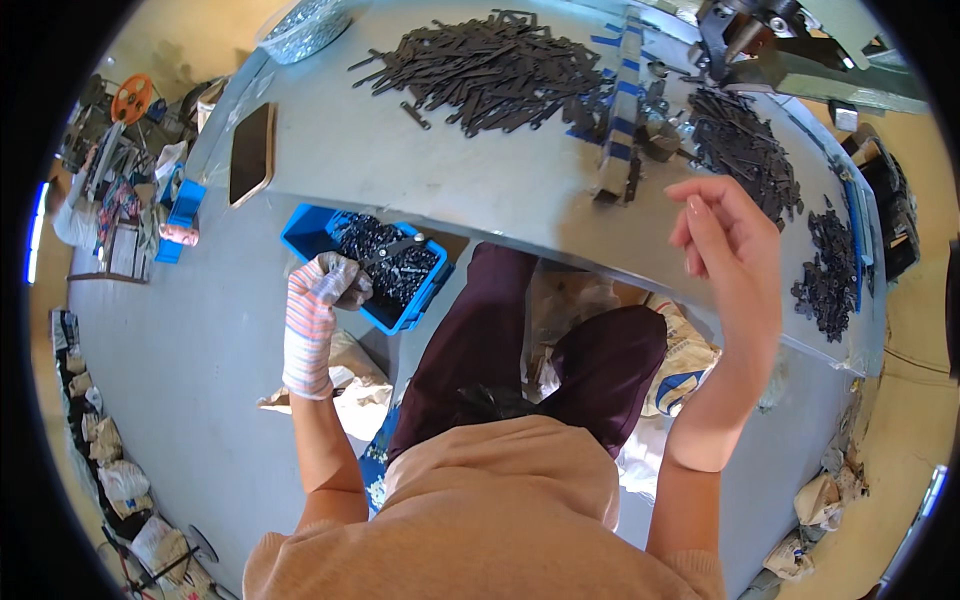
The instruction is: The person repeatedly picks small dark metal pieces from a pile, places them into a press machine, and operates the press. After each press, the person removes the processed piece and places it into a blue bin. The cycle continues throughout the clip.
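Workbench (pixel 350 160) is bearing black strips (pixel 490 75), prob. pending, fwd of L hand (pixel 328 285); blue bin (pixel 305 232) beside it is holding prob. finished pcs. (pixel 402 282) L hand is apparently pinching dark link (pixel 392 248) over bin; R hand (pixel 725 230) is hanging half-curled, empty.

Your grey tabletop (pixel 400 170) carries a phone (pixel 252 155) at ten o'clock, lying near its edge, and a clear bowl (pixel 300 50) at eleven. At twelve you have a broad heap of black strips (pixel 490 75); at one, a blue-banded bar (pixel 622 110); at two, a second dark heap (pixel 740 150); at three, a smaller dark heap (pixel 828 270).
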A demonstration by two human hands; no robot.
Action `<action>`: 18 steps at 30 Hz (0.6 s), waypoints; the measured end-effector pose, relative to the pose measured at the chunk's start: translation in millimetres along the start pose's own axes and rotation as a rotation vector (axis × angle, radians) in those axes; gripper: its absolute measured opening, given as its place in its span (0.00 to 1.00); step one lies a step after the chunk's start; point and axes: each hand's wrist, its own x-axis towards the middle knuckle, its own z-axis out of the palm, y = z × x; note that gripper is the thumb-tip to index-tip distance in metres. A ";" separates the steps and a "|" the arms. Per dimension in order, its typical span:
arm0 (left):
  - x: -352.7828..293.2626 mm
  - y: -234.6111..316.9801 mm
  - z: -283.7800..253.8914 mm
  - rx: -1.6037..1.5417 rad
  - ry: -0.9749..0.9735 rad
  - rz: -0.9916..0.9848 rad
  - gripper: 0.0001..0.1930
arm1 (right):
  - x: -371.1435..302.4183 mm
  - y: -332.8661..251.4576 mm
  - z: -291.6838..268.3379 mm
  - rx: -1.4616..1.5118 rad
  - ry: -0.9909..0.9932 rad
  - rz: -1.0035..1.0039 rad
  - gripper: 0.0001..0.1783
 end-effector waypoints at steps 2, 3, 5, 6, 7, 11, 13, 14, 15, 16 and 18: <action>4.0 -39.7 -15.8 -0.055 0.045 -0.078 0.11 | -14.3 -10.0 10.7 0.032 -0.012 -0.016 0.08; 8.4 -59.8 -20.9 -0.041 0.079 -0.136 0.09 | -21.1 -15.7 13.6 0.035 -0.012 -0.022 0.08; 16.9 -96.7 -24.1 -0.077 0.187 -0.172 0.07 | -37.0 -29.1 16.2 -0.001 -0.010 -0.036 0.07; 24.6 -107.8 -28.5 -0.003 0.208 -0.120 0.08 | -46.3 -33.9 19.1 -0.025 0.025 -0.131 0.08; 24.2 -116.6 -28.5 0.337 0.283 0.063 0.09 | -55.7 -38.2 21.4 -0.056 0.061 -0.230 0.08; 28.1 -100.1 -11.5 0.349 0.287 0.208 0.12 | -88.8 -64.2 5.1 -0.137 0.053 -0.631 0.10; 14.9 -67.0 7.6 0.171 0.183 0.234 0.14 | -103.8 -76.8 -2.6 -0.355 0.098 -0.917 0.05; 6.0 -47.5 19.7 0.040 0.118 0.327 0.14 | -111.8 -80.9 -0.7 -0.432 0.164 -0.946 0.03; -0.9 -26.4 29.5 0.102 0.086 0.341 0.13 | -119.2 -85.7 1.4 -0.509 0.234 -0.971 0.05; -8.3 -6.5 38.8 0.125 0.048 0.398 0.13 | -129.9 -96.8 1.6 -0.628 0.248 -0.883 0.16; -12.5 27.9 60.2 0.187 -0.033 0.466 0.12 | -140.2 -109.3 2.1 -0.703 0.286 -0.790 0.26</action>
